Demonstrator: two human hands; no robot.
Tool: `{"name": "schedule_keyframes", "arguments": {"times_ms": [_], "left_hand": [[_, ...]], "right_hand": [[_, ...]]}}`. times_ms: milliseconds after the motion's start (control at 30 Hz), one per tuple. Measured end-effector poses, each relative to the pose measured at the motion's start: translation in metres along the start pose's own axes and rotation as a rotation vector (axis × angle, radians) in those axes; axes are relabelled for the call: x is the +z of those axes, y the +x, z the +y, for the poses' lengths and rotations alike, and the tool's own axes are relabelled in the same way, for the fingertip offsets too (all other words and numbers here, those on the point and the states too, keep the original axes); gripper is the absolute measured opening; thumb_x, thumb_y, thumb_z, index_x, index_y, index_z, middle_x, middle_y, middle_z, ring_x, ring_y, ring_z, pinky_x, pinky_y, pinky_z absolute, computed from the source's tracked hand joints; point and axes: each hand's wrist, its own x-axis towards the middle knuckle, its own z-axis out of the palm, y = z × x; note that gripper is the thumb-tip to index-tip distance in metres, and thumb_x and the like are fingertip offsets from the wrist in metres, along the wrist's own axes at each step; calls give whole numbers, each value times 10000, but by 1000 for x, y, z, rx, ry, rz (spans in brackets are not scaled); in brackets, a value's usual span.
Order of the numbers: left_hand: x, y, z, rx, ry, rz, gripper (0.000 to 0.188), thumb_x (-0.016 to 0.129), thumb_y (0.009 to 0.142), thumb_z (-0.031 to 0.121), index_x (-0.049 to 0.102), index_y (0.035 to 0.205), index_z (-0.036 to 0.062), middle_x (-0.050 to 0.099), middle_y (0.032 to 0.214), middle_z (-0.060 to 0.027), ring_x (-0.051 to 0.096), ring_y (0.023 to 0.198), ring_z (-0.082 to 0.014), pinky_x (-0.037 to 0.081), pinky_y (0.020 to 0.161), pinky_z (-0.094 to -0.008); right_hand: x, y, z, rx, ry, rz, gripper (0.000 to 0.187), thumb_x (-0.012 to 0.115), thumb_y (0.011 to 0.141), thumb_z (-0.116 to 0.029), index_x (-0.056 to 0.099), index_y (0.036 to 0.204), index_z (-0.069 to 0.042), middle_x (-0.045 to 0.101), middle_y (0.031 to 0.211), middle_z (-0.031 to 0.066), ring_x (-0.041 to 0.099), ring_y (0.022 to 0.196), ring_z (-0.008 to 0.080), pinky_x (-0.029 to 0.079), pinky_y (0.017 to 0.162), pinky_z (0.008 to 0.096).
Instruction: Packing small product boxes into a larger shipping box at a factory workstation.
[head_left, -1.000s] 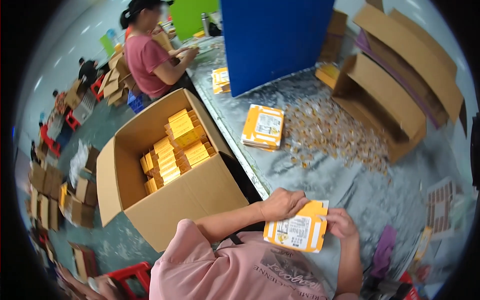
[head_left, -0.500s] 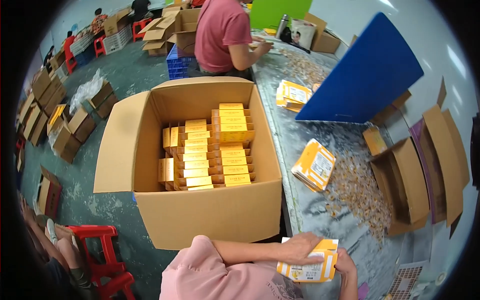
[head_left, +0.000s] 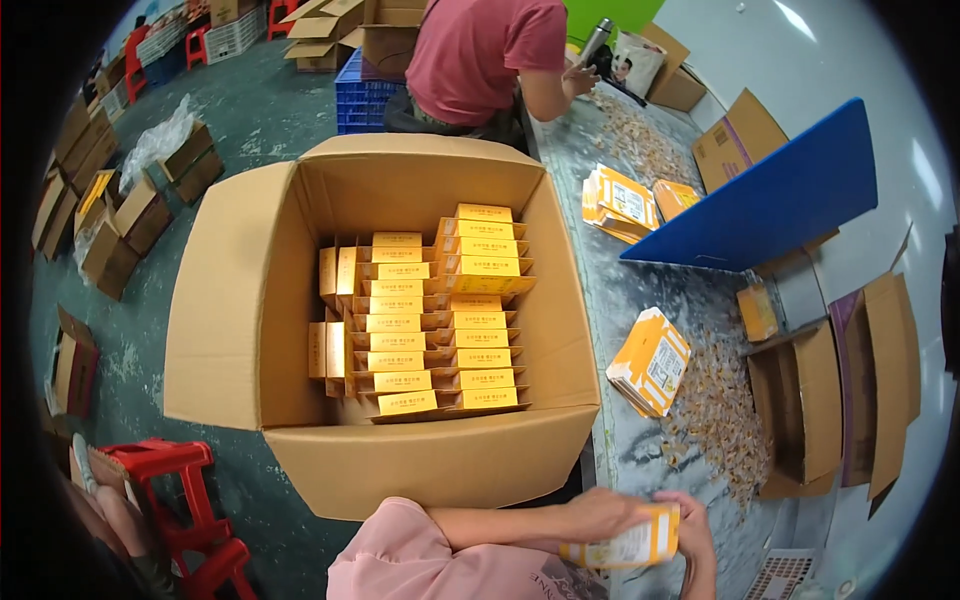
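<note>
Cardboard carton (head_left: 400, 300) stands open on the floor, rows of yellow boxes (head_left: 425, 320) inside. Just right of the carton's near corner, left hand (head_left: 600, 512) and right hand (head_left: 692, 535) both clasp one yellow pack (head_left: 630, 545) over the counter (head_left: 625, 300).

A large open cardboard carton (head_left: 230, 330) on the floor holds rows of small yellow boxes (head_left: 430, 320). On the grey worktop (head_left: 610, 290) lie a blue board (head_left: 770, 200), stacks of flat yellow packs (head_left: 650, 362) and scattered small pieces (head_left: 720, 410). A red stool (head_left: 170, 480) stands nearby.
</note>
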Motion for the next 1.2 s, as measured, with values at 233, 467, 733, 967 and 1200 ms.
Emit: {"name": "schedule_keyframes", "arguments": {"times_ms": [233,467,733,967,1200], "left_hand": [[-4,21,-16,-339,-41,352,350,470,1022,275,536,1239,9,648,900,-291,651,838,-453,536,724,-473],[38,30,-2,-250,5,144,500,384,1041,301,244,1485,121,654,959,-290,648,887,-474,527,771,-502],[86,26,8,-426,123,-23,350,426,1048,335,556,1121,18,636,764,-171,614,722,-282,507,660,-374],[106,42,9,-506,-10,57,407,417,1054,332,620,993,-15,598,641,-82,513,603,-105,464,576,-316],[105,49,20,-387,264,-105,374,435,1044,335,570,967,-4,563,642,-165,534,556,-272,455,562,-380]], "right_hand": [[81,9,39,-506,189,737,582,423,1036,-201,171,1517,8,463,1417,170,546,1200,224,426,1019,340],[65,-13,53,-342,249,892,441,356,1053,-150,343,1466,2,554,1301,106,548,1122,153,433,963,288],[71,-46,123,-311,498,941,306,374,1066,-237,565,1081,2,655,842,59,580,737,74,478,668,275],[38,-58,117,-407,343,1089,191,537,965,-91,597,1118,6,613,1071,204,643,939,275,502,821,348],[19,-67,135,-528,19,884,117,643,876,-73,615,874,41,573,1028,186,620,766,268,497,664,338]]}}
